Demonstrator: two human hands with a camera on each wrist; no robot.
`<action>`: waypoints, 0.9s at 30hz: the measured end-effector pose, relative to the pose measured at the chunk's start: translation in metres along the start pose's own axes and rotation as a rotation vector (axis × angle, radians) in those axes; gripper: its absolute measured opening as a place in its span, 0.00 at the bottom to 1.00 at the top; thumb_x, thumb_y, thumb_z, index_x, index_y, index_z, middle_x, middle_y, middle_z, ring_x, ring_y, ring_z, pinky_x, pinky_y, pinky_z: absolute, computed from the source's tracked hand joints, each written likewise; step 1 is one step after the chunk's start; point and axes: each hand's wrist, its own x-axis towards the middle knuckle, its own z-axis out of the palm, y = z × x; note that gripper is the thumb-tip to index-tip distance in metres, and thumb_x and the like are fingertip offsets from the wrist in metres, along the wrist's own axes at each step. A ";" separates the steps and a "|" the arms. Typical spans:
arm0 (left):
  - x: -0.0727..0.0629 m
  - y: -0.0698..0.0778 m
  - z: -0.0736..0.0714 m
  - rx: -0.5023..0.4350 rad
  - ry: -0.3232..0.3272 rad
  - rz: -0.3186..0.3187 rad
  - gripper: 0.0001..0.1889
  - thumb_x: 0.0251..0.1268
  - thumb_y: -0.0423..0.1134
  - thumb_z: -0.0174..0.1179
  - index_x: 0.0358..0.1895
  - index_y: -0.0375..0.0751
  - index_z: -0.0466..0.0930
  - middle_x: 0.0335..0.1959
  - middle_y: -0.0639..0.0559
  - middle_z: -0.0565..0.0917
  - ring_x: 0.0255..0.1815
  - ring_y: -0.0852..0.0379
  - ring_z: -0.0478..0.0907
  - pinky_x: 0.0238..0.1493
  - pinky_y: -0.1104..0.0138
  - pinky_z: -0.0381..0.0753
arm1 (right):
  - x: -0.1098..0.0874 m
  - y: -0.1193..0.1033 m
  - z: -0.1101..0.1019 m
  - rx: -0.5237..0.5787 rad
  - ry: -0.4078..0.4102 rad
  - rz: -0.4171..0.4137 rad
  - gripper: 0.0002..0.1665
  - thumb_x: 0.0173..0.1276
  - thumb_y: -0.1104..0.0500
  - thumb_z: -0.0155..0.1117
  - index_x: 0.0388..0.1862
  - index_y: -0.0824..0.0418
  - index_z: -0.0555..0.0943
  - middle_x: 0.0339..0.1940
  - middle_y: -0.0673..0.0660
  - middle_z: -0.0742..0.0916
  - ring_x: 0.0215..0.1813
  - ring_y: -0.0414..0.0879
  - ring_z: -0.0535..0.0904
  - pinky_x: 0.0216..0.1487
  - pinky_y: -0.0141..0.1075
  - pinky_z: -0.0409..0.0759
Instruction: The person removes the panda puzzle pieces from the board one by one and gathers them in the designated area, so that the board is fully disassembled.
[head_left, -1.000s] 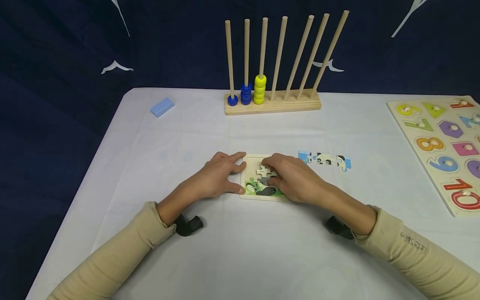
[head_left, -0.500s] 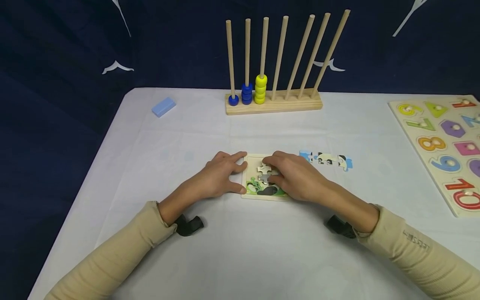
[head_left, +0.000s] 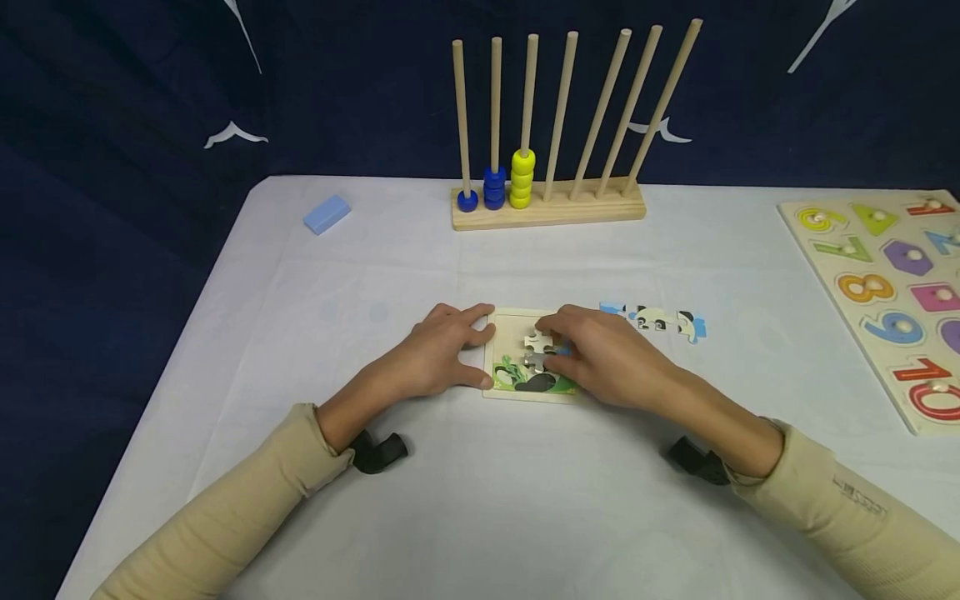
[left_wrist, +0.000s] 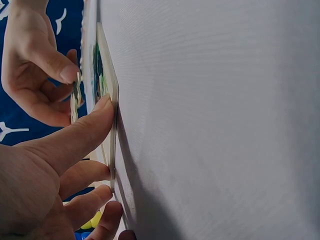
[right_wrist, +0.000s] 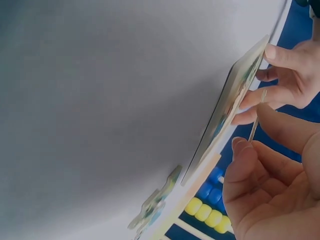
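Note:
A small wooden puzzle board (head_left: 510, 333) lies on the table, its lower part filled with a green and black panda picture. At its left edge rests my left hand (head_left: 435, 354), thumb at the near corner and fingers spread along to the far one. My right hand (head_left: 611, 358) pinches a jigsaw piece (head_left: 537, 348) between thumb and fingers over the board's right half. In the right wrist view that piece (right_wrist: 254, 125) shows edge-on, raised above the board (right_wrist: 220, 112). Right of the board lie a few loose panda pieces (head_left: 651, 318), partly behind my right hand.
A wooden bead stand (head_left: 547, 215) with blue and yellow beads and tall pegs stands at the back. To the left is a blue block (head_left: 327, 215). A number and shape board (head_left: 840, 325) lies at the right. Black straps (head_left: 378, 452) show at the wrists.
My right hand has shifted slightly to the right with the jigsaw piece in its fingers. The left hand and the puzzle board stay in place.

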 end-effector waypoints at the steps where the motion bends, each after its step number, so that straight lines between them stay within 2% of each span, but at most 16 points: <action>1: 0.000 0.000 0.000 -0.001 0.002 0.001 0.39 0.56 0.47 0.73 0.70 0.39 0.69 0.78 0.49 0.56 0.70 0.42 0.57 0.64 0.44 0.61 | -0.002 0.001 -0.001 0.004 0.000 0.004 0.22 0.62 0.62 0.73 0.55 0.66 0.82 0.38 0.53 0.83 0.32 0.44 0.73 0.36 0.39 0.73; 8: -0.001 0.000 0.001 -0.016 0.025 0.019 0.39 0.55 0.46 0.74 0.69 0.37 0.70 0.77 0.47 0.59 0.70 0.40 0.58 0.66 0.48 0.61 | -0.017 0.007 -0.009 0.025 0.020 0.015 0.20 0.61 0.63 0.74 0.53 0.64 0.82 0.33 0.50 0.81 0.30 0.41 0.71 0.33 0.39 0.71; 15: -0.001 -0.001 0.001 -0.013 0.049 0.038 0.39 0.54 0.46 0.75 0.68 0.35 0.71 0.76 0.45 0.62 0.69 0.41 0.61 0.69 0.54 0.59 | -0.029 0.015 -0.011 0.020 0.058 0.007 0.19 0.60 0.63 0.74 0.51 0.63 0.82 0.34 0.49 0.81 0.32 0.42 0.72 0.35 0.39 0.72; 21: -0.002 -0.001 0.002 -0.012 0.059 0.035 0.38 0.53 0.45 0.75 0.66 0.33 0.72 0.75 0.45 0.63 0.69 0.41 0.62 0.68 0.55 0.60 | -0.039 0.022 -0.016 0.003 0.083 0.006 0.20 0.59 0.65 0.74 0.51 0.63 0.83 0.32 0.48 0.80 0.32 0.43 0.72 0.35 0.39 0.72; 27: -0.002 -0.001 0.004 0.008 0.067 0.029 0.38 0.54 0.47 0.75 0.66 0.34 0.72 0.75 0.46 0.62 0.69 0.41 0.61 0.68 0.53 0.61 | -0.049 0.030 -0.021 0.014 0.093 0.020 0.20 0.59 0.66 0.74 0.51 0.63 0.83 0.36 0.50 0.82 0.33 0.41 0.73 0.34 0.37 0.73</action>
